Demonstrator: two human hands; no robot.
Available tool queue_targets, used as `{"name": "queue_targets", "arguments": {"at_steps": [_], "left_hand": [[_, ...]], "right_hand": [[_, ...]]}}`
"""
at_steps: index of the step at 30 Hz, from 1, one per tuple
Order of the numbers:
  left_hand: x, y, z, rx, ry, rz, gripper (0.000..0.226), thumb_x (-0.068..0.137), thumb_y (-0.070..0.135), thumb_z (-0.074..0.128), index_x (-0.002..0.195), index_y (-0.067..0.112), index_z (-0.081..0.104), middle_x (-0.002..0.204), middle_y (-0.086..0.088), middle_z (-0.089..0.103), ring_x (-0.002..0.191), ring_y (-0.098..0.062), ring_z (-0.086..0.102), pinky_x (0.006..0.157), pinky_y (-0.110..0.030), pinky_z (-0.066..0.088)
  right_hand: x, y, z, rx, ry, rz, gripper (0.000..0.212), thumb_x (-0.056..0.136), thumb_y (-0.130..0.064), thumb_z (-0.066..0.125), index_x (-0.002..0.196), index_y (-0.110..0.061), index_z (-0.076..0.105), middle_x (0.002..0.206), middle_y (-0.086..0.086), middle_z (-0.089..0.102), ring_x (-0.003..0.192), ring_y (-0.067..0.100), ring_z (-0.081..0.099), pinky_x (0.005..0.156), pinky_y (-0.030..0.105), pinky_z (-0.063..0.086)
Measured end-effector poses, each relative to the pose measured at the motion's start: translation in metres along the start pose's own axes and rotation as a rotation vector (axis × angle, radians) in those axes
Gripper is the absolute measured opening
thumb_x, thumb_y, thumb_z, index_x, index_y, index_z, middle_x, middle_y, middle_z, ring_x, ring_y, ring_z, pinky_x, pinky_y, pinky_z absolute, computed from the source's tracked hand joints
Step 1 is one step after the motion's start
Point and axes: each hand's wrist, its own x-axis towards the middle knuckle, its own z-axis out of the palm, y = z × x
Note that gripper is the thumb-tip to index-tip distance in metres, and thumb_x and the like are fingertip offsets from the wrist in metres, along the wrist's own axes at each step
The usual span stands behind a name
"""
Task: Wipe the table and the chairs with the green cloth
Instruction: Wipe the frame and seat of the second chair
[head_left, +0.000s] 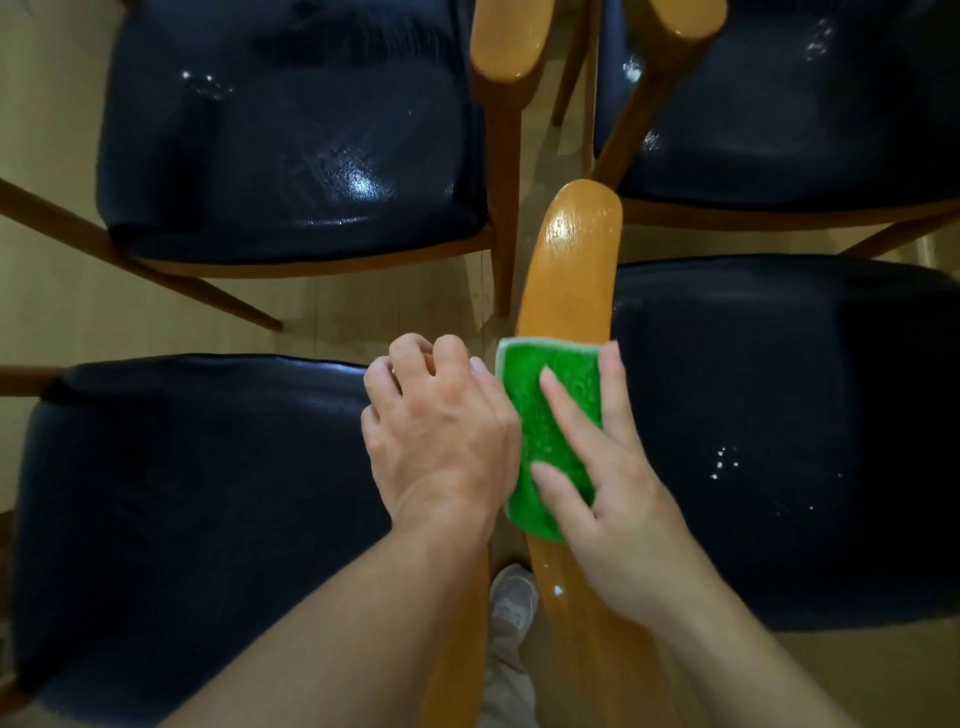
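Observation:
The green cloth (545, 415) lies folded over a glossy wooden armrest (574, 260) of the near right chair. My right hand (618, 483) presses it flat onto the wood, fingers spread over the top and right side. My left hand (436, 426) is curled around the end of the neighbouring wooden armrest of the near left chair, touching the cloth's left edge. Dark blue padded seats show below: near left (197, 509) and near right (789, 426).
Two more chairs with dark blue seats stand farther off, left (291, 140) and right (789, 104), with wooden armrests (509, 41) between them. Pale wooden floor (363, 306) shows in the gaps. My shoe (514, 597) stands between the near chairs. White specks dot the right seats.

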Motion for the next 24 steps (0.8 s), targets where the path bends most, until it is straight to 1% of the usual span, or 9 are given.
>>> {"name": "queue_targets", "arguments": {"at_steps": [2,3,5,7,10,13,18,21,24], "left_hand": [[-0.001,0.001,-0.001,0.0,0.004,-0.009,0.033,0.094,0.04,0.026,0.095,0.022,0.054,0.11,-0.002,0.049,0.104,-0.023,0.045,0.077,-0.038,0.041],[-0.001,0.001,-0.001,0.001,0.003,-0.012,0.033,0.094,0.04,0.026,0.095,0.022,0.054,0.11,-0.002,0.049,0.104,-0.024,0.046,0.077,-0.038,0.041],[-0.001,0.001,0.0,0.002,0.0,-0.014,0.033,0.094,0.039,0.028,0.096,0.021,0.055,0.109,-0.003,0.049,0.104,-0.025,0.047,0.076,-0.039,0.042],[-0.001,0.0,0.001,-0.001,-0.001,-0.016,0.032,0.094,0.039,0.029,0.096,0.021,0.055,0.11,-0.003,0.049,0.104,-0.025,0.047,0.077,-0.039,0.043],[-0.002,0.0,0.002,-0.003,0.0,-0.019,0.031,0.094,0.04,0.029,0.097,0.022,0.055,0.11,-0.003,0.048,0.105,-0.025,0.047,0.077,-0.039,0.043],[-0.003,0.0,0.002,-0.004,0.002,-0.004,0.034,0.094,0.041,0.026,0.097,0.023,0.054,0.11,-0.003,0.047,0.104,-0.024,0.046,0.077,-0.037,0.04],[-0.002,0.001,0.0,-0.007,-0.008,0.003,0.039,0.095,0.043,0.023,0.097,0.022,0.056,0.112,-0.004,0.048,0.104,-0.024,0.045,0.077,-0.036,0.038],[-0.001,0.002,-0.001,-0.014,-0.022,0.003,0.039,0.095,0.044,0.022,0.096,0.023,0.055,0.111,-0.002,0.047,0.104,-0.023,0.044,0.078,-0.036,0.038],[-0.001,0.002,-0.001,-0.017,-0.025,-0.012,0.04,0.095,0.044,0.021,0.096,0.024,0.055,0.112,-0.002,0.047,0.106,-0.023,0.044,0.079,-0.038,0.04]], "right_hand": [[-0.002,0.0,-0.001,0.01,-0.009,0.037,0.067,0.094,-0.034,0.055,0.13,-0.067,0.01,0.145,-0.04,-0.031,0.121,-0.036,-0.005,0.093,0.012,0.033],[0.004,-0.001,-0.003,0.024,0.001,0.053,0.067,0.094,-0.035,0.055,0.129,-0.069,0.009,0.146,-0.039,-0.03,0.122,-0.034,-0.001,0.091,0.011,0.035],[0.027,-0.004,-0.007,0.072,0.066,0.079,0.067,0.095,-0.036,0.053,0.134,-0.067,0.007,0.154,-0.031,-0.02,0.135,-0.014,0.011,0.1,0.021,0.04],[0.064,-0.006,-0.013,0.092,0.171,0.095,0.066,0.098,-0.035,0.049,0.146,-0.054,0.008,0.161,-0.016,-0.005,0.142,0.009,0.023,0.109,0.035,0.038],[0.122,-0.015,-0.029,0.117,0.298,0.109,0.063,0.1,-0.035,0.047,0.153,-0.037,0.013,0.161,0.001,0.014,0.14,0.019,0.031,0.11,0.044,0.039],[0.147,-0.018,-0.038,0.083,0.362,0.111,0.058,0.101,-0.035,0.044,0.153,-0.03,0.019,0.155,0.004,0.028,0.135,0.018,0.037,0.108,0.041,0.04],[0.098,-0.012,-0.025,0.175,0.234,0.098,0.072,0.097,-0.033,0.053,0.152,-0.042,0.007,0.162,-0.009,0.006,0.14,0.014,0.029,0.106,0.039,0.042],[0.039,-0.003,-0.011,0.201,0.116,0.113,0.086,0.094,-0.031,0.058,0.146,-0.057,-0.005,0.158,-0.027,0.0,0.138,-0.004,0.02,0.101,0.018,0.032],[-0.009,0.004,-0.001,0.205,0.006,0.174,0.088,0.093,-0.031,0.058,0.137,-0.07,-0.008,0.152,-0.041,-0.003,0.13,-0.024,0.015,0.105,0.017,0.027]]}}
